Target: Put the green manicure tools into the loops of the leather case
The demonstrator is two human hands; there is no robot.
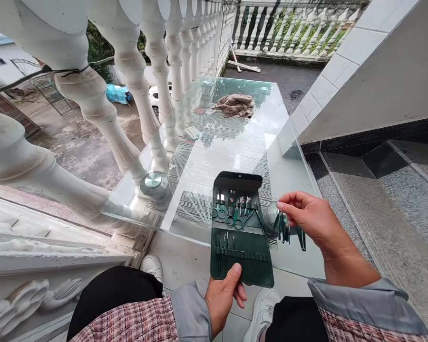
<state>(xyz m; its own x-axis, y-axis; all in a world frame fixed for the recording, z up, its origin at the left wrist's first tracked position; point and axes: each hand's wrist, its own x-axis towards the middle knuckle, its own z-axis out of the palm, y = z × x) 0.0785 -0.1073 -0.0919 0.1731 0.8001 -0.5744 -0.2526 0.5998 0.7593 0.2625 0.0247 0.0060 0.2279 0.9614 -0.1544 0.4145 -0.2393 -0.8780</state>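
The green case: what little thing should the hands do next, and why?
Probably slide one of the small tools from the right hand into the right part of the lower strap. The left hand holds the green case open, and tools show only in the strap's left part, so there seems to be room.

It looks like a house's terrace [178, 266], with white balustrade [89, 97], stone steps [373, 209] and a yard [71, 142] below.

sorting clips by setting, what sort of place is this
Likely a raised balcony or terrace: a white balustrade lines one side, stone steps the other, and a courtyard lies below.
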